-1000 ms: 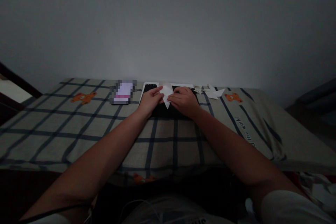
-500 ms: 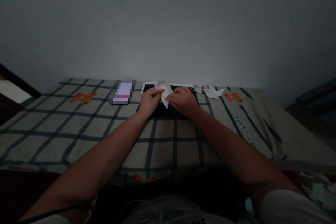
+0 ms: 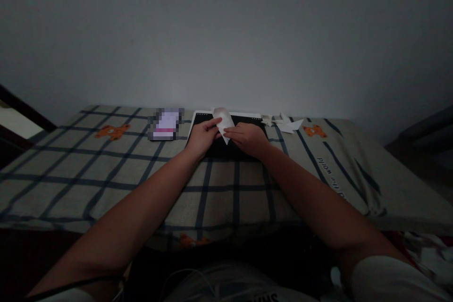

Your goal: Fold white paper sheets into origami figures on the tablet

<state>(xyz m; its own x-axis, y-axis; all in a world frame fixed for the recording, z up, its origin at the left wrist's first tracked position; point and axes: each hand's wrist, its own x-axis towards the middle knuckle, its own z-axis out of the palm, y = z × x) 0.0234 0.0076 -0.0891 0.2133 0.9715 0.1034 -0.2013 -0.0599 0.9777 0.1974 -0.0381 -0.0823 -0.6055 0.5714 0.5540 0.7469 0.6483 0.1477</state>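
A folded piece of white paper [image 3: 223, 120] is held up between my two hands, its pointed corner hanging down. My left hand [image 3: 203, 136] pinches its left side, thumb laid over the front face. On the lower right, my right hand [image 3: 249, 137] is closed with its fingertips on the paper near the point. Beneath both hands lies a flat black board [image 3: 226, 151] with a white border and small marks along its far edge. The fingers of each hand partly cover the paper.
Several folded white paper pieces [image 3: 288, 125] lie right of the board. A phone [image 3: 166, 124], its screen lit and blurred, rests at the left. A checked tablecloth [image 3: 141, 188] with orange bears covers the table, which meets a grey wall [image 3: 226, 42].
The paper has turned slightly and shows a narrower outline. My right hand's fingers have drawn closer together around its lower edge. My left hand stays nearly in place.
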